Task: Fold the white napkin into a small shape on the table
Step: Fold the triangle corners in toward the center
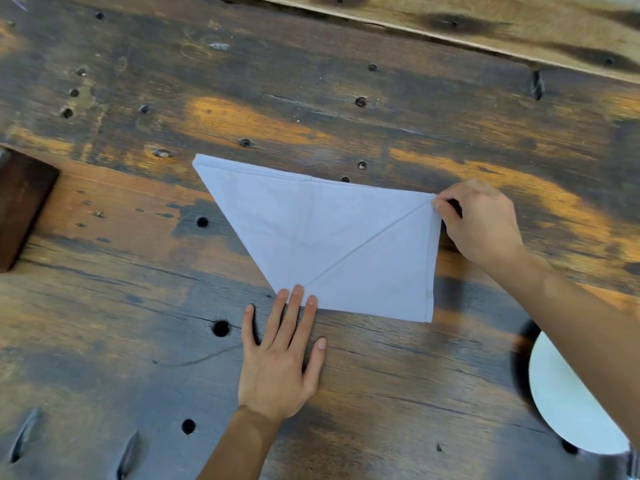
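1. The white napkin (pixel 332 237) lay flat on the wooden table (pixel 311 98), partly folded, with a diagonal edge running from the left hand's fingertips up to the right hand's pinch.
2. The left hand (pixel 282 358) was spread flat, fingers apart, its three middle fingertips pressing the napkin's near corner; it gripped nothing.
3. The right hand (pixel 481 223) had its thumb and forefinger closed on the napkin's far right corner.
4. I judged the step to be an early corner fold, with the shape far from small.
5. The next move probably called for the pinned corner to stay anchored while the pinched corner was set or carried over along the crease.
6. No container held anything; a white plate (pixel 568 403) near the right forearm looked bare, though it was partly hidden.
7. A dark block (pixel 20 206) sat well off beyond the left hand.
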Action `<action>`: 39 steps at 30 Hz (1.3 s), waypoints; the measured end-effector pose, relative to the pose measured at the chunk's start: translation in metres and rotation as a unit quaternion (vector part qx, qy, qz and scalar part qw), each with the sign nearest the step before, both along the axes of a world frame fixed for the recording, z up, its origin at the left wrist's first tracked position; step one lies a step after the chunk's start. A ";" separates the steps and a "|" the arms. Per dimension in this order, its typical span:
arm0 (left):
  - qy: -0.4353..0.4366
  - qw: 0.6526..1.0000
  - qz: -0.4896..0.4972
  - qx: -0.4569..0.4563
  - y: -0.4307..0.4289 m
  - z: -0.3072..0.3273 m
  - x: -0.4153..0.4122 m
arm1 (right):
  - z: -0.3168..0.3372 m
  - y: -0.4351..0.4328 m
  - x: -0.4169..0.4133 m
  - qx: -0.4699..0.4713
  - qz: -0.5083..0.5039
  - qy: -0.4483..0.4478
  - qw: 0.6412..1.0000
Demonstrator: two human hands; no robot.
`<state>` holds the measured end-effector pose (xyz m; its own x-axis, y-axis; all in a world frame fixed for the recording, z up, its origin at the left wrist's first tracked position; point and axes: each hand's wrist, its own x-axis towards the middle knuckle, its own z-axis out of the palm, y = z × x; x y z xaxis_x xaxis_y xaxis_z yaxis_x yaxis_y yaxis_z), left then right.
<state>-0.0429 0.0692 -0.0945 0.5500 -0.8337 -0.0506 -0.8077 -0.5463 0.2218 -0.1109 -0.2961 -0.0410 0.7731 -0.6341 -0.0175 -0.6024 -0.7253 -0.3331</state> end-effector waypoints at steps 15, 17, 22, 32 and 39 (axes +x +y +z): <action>-0.011 1.000 -0.002 -0.008 0.000 -0.002 0.000 | 0.002 0.001 0.002 -0.008 0.042 -0.023 0.999; -0.018 1.000 -0.002 -0.006 0.000 -0.002 0.000 | 0.004 0.006 0.007 -0.008 0.029 0.009 0.999; -0.028 1.000 -0.005 -0.011 0.000 -0.004 0.000 | 0.012 0.035 0.018 -0.018 -0.041 0.029 0.999; -0.008 0.996 -0.031 0.078 -0.002 0.009 0.002 | -0.013 0.232 0.022 0.074 0.216 0.115 0.967; 0.013 0.997 -0.009 0.070 -0.004 0.012 0.000 | -0.024 0.240 0.003 0.081 0.101 0.116 0.985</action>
